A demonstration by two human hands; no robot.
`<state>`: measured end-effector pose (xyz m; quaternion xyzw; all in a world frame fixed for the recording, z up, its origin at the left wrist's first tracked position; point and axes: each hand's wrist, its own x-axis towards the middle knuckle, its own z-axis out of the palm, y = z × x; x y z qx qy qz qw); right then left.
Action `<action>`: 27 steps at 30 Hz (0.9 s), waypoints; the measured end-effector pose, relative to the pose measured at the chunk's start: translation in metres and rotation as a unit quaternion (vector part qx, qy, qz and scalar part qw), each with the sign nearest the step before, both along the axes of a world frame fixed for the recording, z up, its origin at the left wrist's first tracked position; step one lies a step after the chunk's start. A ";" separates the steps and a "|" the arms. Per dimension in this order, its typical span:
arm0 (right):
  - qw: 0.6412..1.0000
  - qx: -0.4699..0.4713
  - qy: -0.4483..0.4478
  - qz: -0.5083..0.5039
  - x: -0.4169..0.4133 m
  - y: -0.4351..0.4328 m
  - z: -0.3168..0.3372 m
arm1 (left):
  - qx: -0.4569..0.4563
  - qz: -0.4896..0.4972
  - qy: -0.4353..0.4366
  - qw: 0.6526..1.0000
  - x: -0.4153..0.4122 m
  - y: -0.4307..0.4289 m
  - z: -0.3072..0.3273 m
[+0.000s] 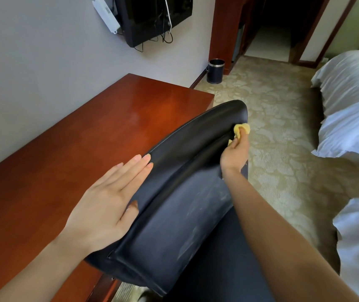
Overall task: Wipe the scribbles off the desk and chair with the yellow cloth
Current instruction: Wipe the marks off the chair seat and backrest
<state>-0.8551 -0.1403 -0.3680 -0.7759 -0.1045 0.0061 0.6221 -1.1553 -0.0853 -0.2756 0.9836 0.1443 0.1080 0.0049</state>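
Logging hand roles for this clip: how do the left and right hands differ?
The left hand lies flat, fingers straight, on the chair back; the right hand grips the yellow cloth. The left is nearer the camera, the right at the far end. Both reach the chair back.

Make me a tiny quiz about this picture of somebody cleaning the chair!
1. True or false: the left hand lies flat with straight fingers against the black leather chair.
2. Which hand grips the small yellow cloth? A: left. B: right.
3. Fill the gap: the black round bin stands on the ____.

Key:
1. True.
2. B, the right hand.
3. The patterned beige carpet.
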 end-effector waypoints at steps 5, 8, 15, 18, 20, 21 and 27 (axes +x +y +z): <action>0.997 0.009 -0.041 0.057 -0.099 -0.021 -0.028 | -0.002 0.000 -0.009 1.000 0.001 0.001 -0.001; 0.988 -0.033 -0.082 0.127 -0.156 -0.039 -0.039 | -0.004 0.004 -0.008 1.000 0.000 0.000 -0.002; 0.899 -0.064 -0.294 0.318 -0.219 -0.074 -0.061 | 0.013 -0.005 -0.001 1.000 -0.003 -0.001 -0.002; 0.803 -0.109 -0.446 0.380 -0.210 -0.082 -0.071 | -0.003 -0.004 -0.004 1.000 -0.003 -0.002 -0.003; 0.707 -0.145 -0.550 0.421 -0.191 -0.085 -0.067 | -0.017 0.002 -0.007 1.000 -0.003 -0.003 -0.003; 0.675 -0.145 -0.579 0.433 -0.178 -0.085 -0.064 | -0.025 0.005 -0.010 1.000 -0.004 -0.005 -0.003; 0.803 -0.144 -0.457 0.355 -0.115 -0.068 -0.023 | -0.058 0.022 -0.011 0.998 -0.006 -0.009 -0.001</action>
